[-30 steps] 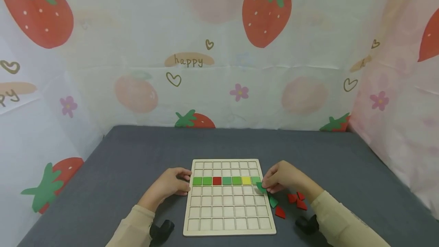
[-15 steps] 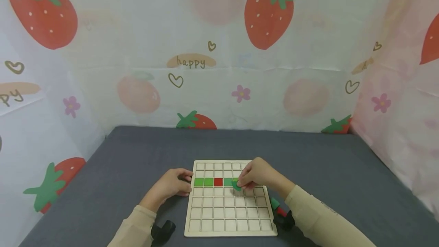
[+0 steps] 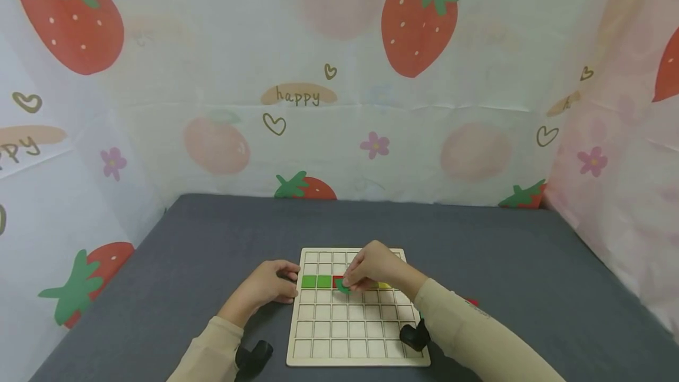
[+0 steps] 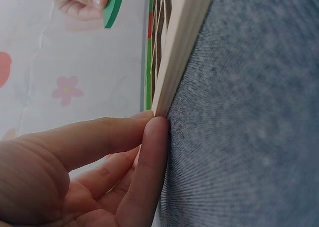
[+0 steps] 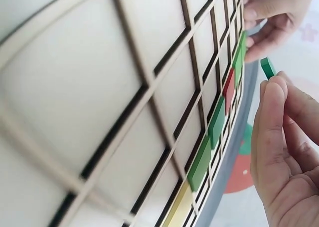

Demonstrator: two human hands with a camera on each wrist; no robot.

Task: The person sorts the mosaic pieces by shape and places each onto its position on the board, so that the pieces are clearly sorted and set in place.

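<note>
A pale wooden grid board (image 3: pixel 339 330) lies on the dark cloth. My left hand (image 3: pixel 265 285) holds its left edge, with fingertips at the wood in the left wrist view. Above the board my right hand (image 3: pixel 379 264) pinches a green piece with a curved edge (image 3: pixel 342 289), held over the row of coloured square tiles. In that row sit green tiles (image 3: pixel 316 282) at the left and, partly covered in the head view, a red tile (image 3: pixel 336 279). The right wrist view shows more green tiles (image 5: pixel 200 162) and a yellow tile (image 5: pixel 178 207), with the held green piece (image 5: pixel 267 67) clear of the board.
A red piece (image 3: pixel 471 302) shows past the right sleeve (image 3: pixel 467 317); other loose pieces are mostly hidden there. Black wrist mounts (image 3: pixel 254 358) hang under both forearms. A strawberry-print curtain (image 3: pixel 339 152) stands behind the cloth-covered table (image 3: pixel 239 223).
My right hand has moved left across the board with the green piece, from the right edge to above the red tile. The left hand stays at the left edge.
</note>
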